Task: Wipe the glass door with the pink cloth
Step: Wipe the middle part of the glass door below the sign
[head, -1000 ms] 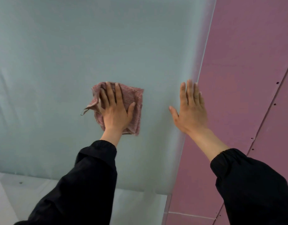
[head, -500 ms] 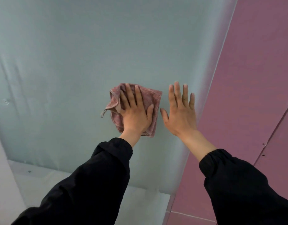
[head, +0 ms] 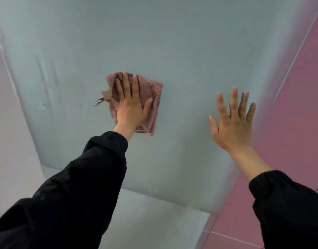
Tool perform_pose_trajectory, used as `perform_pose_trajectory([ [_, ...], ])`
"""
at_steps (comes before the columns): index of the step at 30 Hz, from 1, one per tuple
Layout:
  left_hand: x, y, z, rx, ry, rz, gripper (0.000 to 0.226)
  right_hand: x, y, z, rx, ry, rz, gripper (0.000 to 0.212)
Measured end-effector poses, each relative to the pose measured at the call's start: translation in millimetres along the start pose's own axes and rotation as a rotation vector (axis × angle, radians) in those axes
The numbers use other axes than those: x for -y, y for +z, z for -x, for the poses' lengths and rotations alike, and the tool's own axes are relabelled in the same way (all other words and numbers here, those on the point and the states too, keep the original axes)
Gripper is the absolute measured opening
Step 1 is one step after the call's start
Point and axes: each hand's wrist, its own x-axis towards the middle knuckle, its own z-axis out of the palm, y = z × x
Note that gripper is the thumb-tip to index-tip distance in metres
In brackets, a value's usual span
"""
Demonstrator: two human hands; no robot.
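Observation:
The frosted pale green glass door (head: pixel 172 42) fills most of the view. A folded pink cloth (head: pixel 152 97) lies flat against the glass near the middle, a small tag hanging off its left edge. My left hand (head: pixel 130 108) presses the cloth against the door with straight, spread fingers. My right hand (head: pixel 233 123) lies flat on the bare glass to the right, fingers spread, close to the door's right edge. Both arms wear black sleeves.
A pink tiled wall (head: pixel 289 114) runs along the door's right side. A pale wall (head: pixel 9 141) borders the door on the left. Below the door's lower edge is a light floor or sill (head: pixel 154 221). Streaks and a droplet (head: pixel 42 106) mark the glass at left.
My left hand has slid the cloth leftward across the glass. The gap between my two hands has widened, the right hand now resting nearer the door's right edge.

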Motion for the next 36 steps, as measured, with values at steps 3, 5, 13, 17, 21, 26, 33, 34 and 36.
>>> perform_pose_trajectory([
  [3,1.7,0.0,-1.7,-0.019,-0.04,-0.002,0.082,6.9,-1.6,-0.2,0.004,0.037,0.001,0.071],
  [5,-7.9,2.1,0.5,-0.029,-0.082,0.02,0.08,12.1,-2.5,-0.6,0.02,0.066,-0.006,0.072],
  [13,-71.9,14.0,13.0,-0.05,-0.043,0.076,0.084,40.3,-8.8,-6.2,0.018,-0.007,0.0,0.07],
  [17,-84.3,18.6,19.0,-0.073,0.029,0.115,0.085,66.9,-11.9,-21.6,0.008,-0.042,-0.046,0.068],
  [21,-42.7,15.9,4.7,-0.155,0.116,0.055,0.084,93.5,-7.8,-34.2,0.012,-0.055,-0.1,0.068],
  [26,13.2,3.1,-18.6,-0.134,0.084,-0.029,0.082,118.0,0.5,-36.4,0.029,-0.102,-0.097,0.07],
  [33,102.6,-10.9,-33.9,-0.089,-0.116,-0.052,0.082,105.4,3.4,-32.8,0.069,-0.127,-0.065,0.073],
  [34,111.8,-12.8,-34.3,-0.078,-0.132,-0.049,0.081,104.4,2.3,-32.3,0.072,-0.128,-0.063,0.073],
  [36,119.6,-15.4,-34.1,-0.065,-0.138,-0.041,0.081,104.7,1.4,-31.1,0.068,-0.122,-0.064,0.074],
])
